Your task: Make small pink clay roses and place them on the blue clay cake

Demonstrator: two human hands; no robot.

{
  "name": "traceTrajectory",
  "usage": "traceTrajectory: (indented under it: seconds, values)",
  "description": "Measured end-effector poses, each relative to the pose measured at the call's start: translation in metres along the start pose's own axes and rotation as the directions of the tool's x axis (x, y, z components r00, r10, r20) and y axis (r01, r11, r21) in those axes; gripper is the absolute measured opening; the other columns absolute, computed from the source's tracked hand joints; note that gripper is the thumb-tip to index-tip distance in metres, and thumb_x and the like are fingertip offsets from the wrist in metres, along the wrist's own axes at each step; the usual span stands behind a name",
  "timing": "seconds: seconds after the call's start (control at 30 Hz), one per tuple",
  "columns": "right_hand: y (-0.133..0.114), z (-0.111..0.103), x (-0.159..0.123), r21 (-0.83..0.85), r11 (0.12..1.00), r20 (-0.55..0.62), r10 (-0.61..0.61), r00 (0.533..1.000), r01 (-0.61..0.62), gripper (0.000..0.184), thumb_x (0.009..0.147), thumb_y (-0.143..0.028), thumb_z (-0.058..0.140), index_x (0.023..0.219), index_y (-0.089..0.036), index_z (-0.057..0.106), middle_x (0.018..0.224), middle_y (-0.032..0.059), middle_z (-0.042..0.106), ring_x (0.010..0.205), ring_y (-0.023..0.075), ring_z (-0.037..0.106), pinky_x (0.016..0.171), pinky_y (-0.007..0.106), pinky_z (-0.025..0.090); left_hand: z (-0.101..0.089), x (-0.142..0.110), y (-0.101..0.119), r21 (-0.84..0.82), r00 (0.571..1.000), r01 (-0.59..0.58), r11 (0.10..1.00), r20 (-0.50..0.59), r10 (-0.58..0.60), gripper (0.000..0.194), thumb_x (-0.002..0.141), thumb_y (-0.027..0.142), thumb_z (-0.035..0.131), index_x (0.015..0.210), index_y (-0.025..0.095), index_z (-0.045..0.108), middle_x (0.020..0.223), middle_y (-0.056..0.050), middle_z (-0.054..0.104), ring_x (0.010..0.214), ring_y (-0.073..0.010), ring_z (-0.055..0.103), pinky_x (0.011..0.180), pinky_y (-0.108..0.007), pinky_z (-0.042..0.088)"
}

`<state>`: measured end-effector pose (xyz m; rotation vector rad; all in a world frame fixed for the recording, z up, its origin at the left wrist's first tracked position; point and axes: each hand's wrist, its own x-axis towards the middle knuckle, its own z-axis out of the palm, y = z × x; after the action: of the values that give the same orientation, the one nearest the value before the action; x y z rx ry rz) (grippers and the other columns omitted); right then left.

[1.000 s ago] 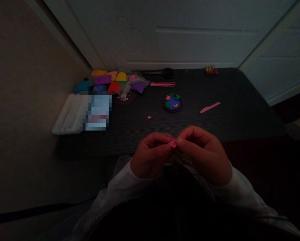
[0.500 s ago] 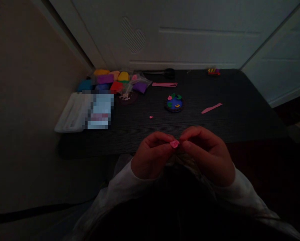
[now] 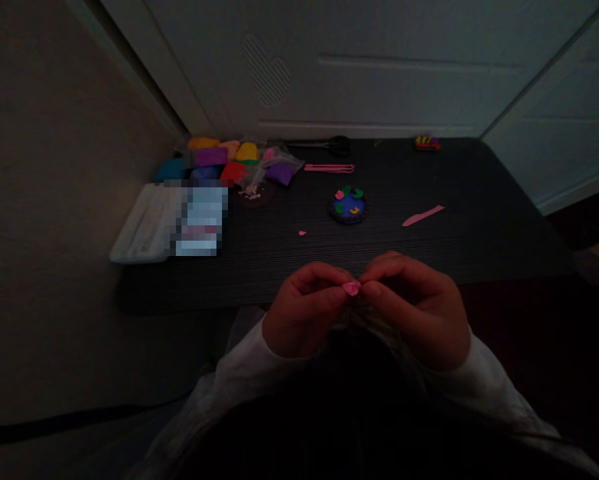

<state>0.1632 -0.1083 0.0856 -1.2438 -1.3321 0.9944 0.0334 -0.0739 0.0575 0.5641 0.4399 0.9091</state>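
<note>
A small pink clay flower with folded petals is pinched between my two hands, just off the table's front edge. My left hand grips its left side between thumb and forefinger. On the other side, the thumb and forefinger of my right hand press together at the flower's edge. Beyond them on the table lies a round clay pond with a dark brown rim, blue middle, green leaves, a pink flower and yellow bits. A tiny pink clay piece lies to the pond's left.
A pink plastic knife lies right of the pond, pink modelling tools behind it. Scissors and a small colourful clay piece are at the back. Bagged clay packs and a white box occupy the left.
The pink flower has turned slightly and shifted a little to the right between my fingertips. Both hands stay in nearly the same place; the things on the table have not moved.
</note>
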Motion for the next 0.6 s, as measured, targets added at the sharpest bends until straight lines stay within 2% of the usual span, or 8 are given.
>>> traceTrajectory:
  seconds: [0.27, 0.47, 0.6]
  values:
    - [-0.0043, -0.0017, -0.0005, -0.006, 1.000, 0.018, 0.025, 1.000, -0.024, 0.003, 0.071, -0.021, 0.055, 0.073, -0.019, 0.058, 0.071, 0.0002, 0.056, 0.065, 0.0114, 0.052, 0.058, 0.025, 0.040, -0.0003, 0.0000, 0.0009, 0.027, 0.999, -0.016, 1.000, 0.043, 0.015, 0.013, 0.061, 0.009, 0.060, 0.066, 0.019, 0.064, 0.065, 0.002, 0.059, 0.067, -0.0094, 0.053, 0.065, -0.024, 0.042]
    - [-0.0044, -0.0011, -0.0008, 0.000, 0.999, 0.023, 0.046, 0.999, -0.046, 0.003, 0.070, -0.021, 0.057, 0.072, -0.019, 0.058, 0.071, 0.0009, 0.056, 0.065, 0.0121, 0.052, 0.057, 0.025, 0.040, -0.0010, -0.0005, 0.0003, 0.023, 0.999, -0.005, 1.000, 0.034, 0.004, 0.013, 0.061, 0.008, 0.060, 0.066, 0.020, 0.063, 0.065, 0.003, 0.059, 0.067, -0.0092, 0.053, 0.066, -0.024, 0.042]
    - [-0.0033, -0.0007, -0.0001, 0.071, 0.993, 0.037, 0.090, 0.995, -0.093, 0.003, 0.070, -0.022, 0.056, 0.071, -0.019, 0.057, 0.069, 0.0002, 0.056, 0.064, 0.0113, 0.052, 0.057, 0.024, 0.041, -0.0023, -0.0012, -0.0001, 0.014, 0.999, 0.004, 1.000, 0.041, -0.005, 0.014, 0.061, 0.008, 0.060, 0.067, 0.020, 0.063, 0.066, 0.003, 0.059, 0.067, -0.0097, 0.053, 0.066, -0.025, 0.042]
